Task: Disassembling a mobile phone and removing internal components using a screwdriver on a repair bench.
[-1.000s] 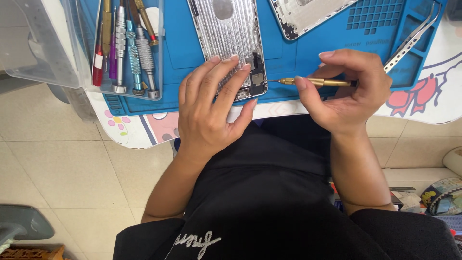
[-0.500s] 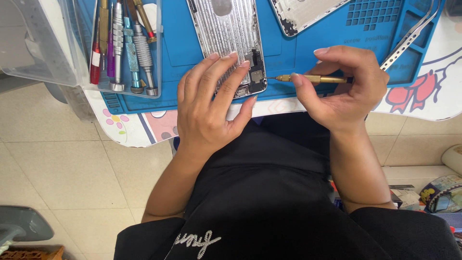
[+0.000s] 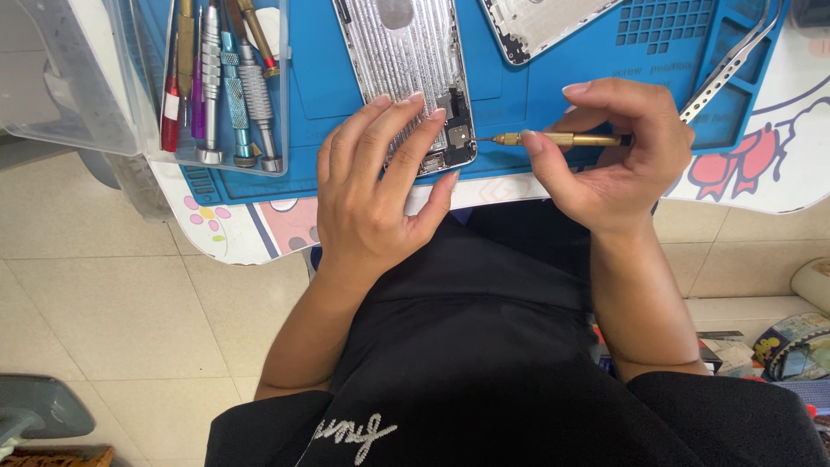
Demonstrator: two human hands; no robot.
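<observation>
Nearest the camera, a black garment with a small white embroidered mark (image 3: 350,430) is seen covering the lap, above a pale tiled floor (image 3: 112,311). Further out, the left hand (image 3: 376,186) is laid flat, fingers (image 3: 413,130) slightly spread, with the fingertips pressed on the near end of a silver ribbed metal phone back housing (image 3: 406,60), which lies on a blue silicone work mat (image 3: 316,95) on the table. Just to the right, a slim brass-coloured precision screwdriver (image 3: 558,138) is pinched between the thumb and fingers of the right hand (image 3: 609,160); it is held nearly level, and its fine tip is set against the dark components at the housing's near right corner (image 3: 458,134). At the left, a clear plastic tray (image 3: 130,104) is seen holding several screwdrivers with red, purple, blue, silver and gold handles (image 3: 220,82). Farther back, a second pale metal panel (image 3: 540,22) lies on the mat, and a pair of slim metal tweezers (image 3: 731,60) is rested across the mat's right compartments.
</observation>
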